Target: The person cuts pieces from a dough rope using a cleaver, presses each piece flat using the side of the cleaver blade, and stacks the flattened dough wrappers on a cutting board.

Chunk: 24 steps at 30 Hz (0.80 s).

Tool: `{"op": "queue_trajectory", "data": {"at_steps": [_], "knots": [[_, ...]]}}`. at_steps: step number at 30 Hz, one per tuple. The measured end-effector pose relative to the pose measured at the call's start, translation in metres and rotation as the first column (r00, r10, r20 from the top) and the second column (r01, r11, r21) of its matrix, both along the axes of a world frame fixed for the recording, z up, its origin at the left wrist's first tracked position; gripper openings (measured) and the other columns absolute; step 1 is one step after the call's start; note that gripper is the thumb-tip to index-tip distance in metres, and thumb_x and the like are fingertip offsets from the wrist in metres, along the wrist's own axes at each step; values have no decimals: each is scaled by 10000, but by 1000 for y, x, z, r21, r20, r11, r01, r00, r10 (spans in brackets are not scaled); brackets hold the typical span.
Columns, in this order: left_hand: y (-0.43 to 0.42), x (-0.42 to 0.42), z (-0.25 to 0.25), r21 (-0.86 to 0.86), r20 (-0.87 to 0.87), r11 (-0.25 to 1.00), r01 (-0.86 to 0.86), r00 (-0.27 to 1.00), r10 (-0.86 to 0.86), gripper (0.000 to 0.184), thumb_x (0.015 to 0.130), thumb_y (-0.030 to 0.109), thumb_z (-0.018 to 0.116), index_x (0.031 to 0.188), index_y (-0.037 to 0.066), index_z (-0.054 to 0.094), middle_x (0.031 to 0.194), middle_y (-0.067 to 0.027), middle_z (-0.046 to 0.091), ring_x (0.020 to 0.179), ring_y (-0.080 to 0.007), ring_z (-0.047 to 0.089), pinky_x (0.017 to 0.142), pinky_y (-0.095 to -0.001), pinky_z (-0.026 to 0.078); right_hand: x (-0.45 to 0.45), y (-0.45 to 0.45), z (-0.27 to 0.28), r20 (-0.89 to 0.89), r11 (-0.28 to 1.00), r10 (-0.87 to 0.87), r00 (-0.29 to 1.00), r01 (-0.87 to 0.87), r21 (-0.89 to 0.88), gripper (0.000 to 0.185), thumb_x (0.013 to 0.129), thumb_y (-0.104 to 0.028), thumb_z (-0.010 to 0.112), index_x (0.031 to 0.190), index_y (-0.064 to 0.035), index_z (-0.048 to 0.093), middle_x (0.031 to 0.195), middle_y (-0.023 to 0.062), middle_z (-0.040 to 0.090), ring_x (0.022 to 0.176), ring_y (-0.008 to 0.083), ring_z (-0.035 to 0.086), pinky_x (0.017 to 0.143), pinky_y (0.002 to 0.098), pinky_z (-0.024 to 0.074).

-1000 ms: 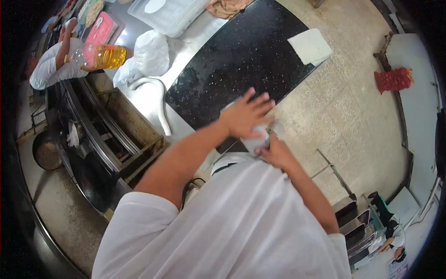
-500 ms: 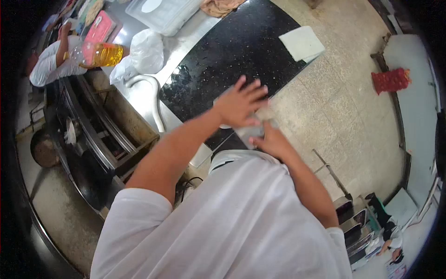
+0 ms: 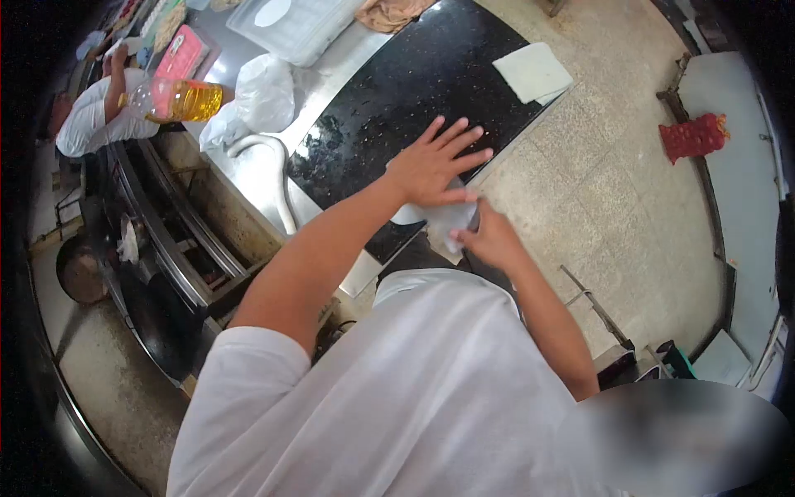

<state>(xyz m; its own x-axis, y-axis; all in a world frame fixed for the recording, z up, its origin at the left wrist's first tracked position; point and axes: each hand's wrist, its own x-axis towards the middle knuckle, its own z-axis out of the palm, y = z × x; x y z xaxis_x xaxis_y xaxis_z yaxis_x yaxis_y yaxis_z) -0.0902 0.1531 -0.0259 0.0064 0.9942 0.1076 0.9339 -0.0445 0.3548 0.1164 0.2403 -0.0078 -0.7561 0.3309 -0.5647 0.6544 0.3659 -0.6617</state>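
Observation:
My left hand [image 3: 435, 170] is over the near end of a black, wet-looking slab [image 3: 414, 91], its fingers spread wide and stretched out. Under its palm shows part of a whitish thing [image 3: 406, 214], mostly hidden, so I cannot tell its kind. A piece of clear plastic film [image 3: 451, 222] reaches from beneath that palm toward my body, past the slab's edge. Close by on the right, my right hand [image 3: 490, 238] is closed, pinching the film's edge between thumb and fingers.
A folded white cloth [image 3: 532, 73] lies at the slab's far right corner. Left of the slab are a white hose [image 3: 280, 178], a plastic bag [image 3: 263, 91] and a bottle of yellow oil [image 3: 195, 101]. A person in white [image 3: 91, 112] is beyond the stove.
My left hand has moved slightly away from me and right, with its fingers spread wider. My right hand has shifted slightly, and more of the film shows between the hands.

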Motion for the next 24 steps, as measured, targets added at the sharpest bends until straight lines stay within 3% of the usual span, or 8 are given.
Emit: {"op": "queue_trajectory", "data": {"at_steps": [3, 6, 16, 18, 19, 22, 23, 24], "knots": [[-55, 5, -10, -104, -36, 993, 49, 998, -53, 784, 882, 692, 561, 1529, 261, 456, 1629, -106, 341, 1533, -351, 239, 1233, -609, 109, 14, -37, -26, -180, 998, 22, 983, -33, -58, 644, 751, -333, 856, 1221, 5, 575, 1001, 275, 717, 959, 434, 708, 825, 474, 552], [-37, -10, -12, -177, -23, 983, 43, 999, -48, 775, 883, 693, 557, 1529, 277, 456, 1630, -80, 345, 1534, -351, 236, 1231, -615, 108, -17, -22, -20, 29, 997, 46, 999, -44, -61, 612, 737, -355, 867, 1157, 4, 604, 970, 250, 723, 918, 421, 714, 812, 460, 552], [38, -40, -10, 370, -130, 928, -38, 987, 92, 701, 894, 586, 645, 1486, 240, 499, 1554, -120, 443, 1437, -369, 398, 1165, -570, 309, -32, 9, 9, -74, 919, -201, 977, 214, 331, 552, 815, -295, 803, 1175, 43, 557, 955, 284, 712, 925, 444, 708, 790, 490, 549], [31, -45, 0, 237, 280, 902, -361, 914, 292, 667, 889, 551, 675, 1449, 221, 524, 1462, -131, 528, 1303, -350, 532, 1042, -465, 464, -17, -21, 8, -82, 891, -278, 957, 289, 350, 521, 870, -255, 750, 1194, 52, 483, 940, 308, 701, 925, 472, 696, 788, 514, 541], [21, -40, 7, 163, 245, 889, -428, 890, 384, 591, 905, 539, 664, 1343, 148, 595, 1264, -163, 650, 1111, -341, 641, 890, -417, 537, -2, -43, 1, -64, 870, -331, 941, 331, 366, 520, 876, -254, 745, 1188, 50, 460, 936, 311, 699, 916, 482, 693, 779, 519, 541], [-10, -35, -7, -263, 456, 956, -130, 857, 242, 642, 954, 646, 521, 1011, 33, 703, 826, -202, 711, 774, -351, 722, 722, -459, 578, 56, -111, 0, 2, 923, -309, 951, 299, 241, 525, 882, -236, 739, 1209, 39, 433, 913, 314, 695, 894, 481, 698, 748, 516, 545], [-16, -31, 30, -672, 471, 734, 104, 825, 314, 702, 940, 693, 506, 934, 23, 718, 820, -196, 718, 658, -309, 718, 636, -430, 582, 69, -126, 14, 80, 927, -348, 934, 330, 180, 513, 881, -227, 740, 1204, 35, 441, 904, 314, 693, 894, 478, 699, 744, 510, 546], [-32, -26, 31, -617, 521, 764, 188, 825, 218, 728, 924, 709, 520, 926, 7, 715, 765, -184, 708, 543, -274, 685, 544, -415, 566, 84, -134, 18, 90, 935, -331, 939, 314, 163, 474, 880, -216, 738, 1178, 30, 464, 894, 308, 693, 889, 473, 701, 744, 506, 545]]}}
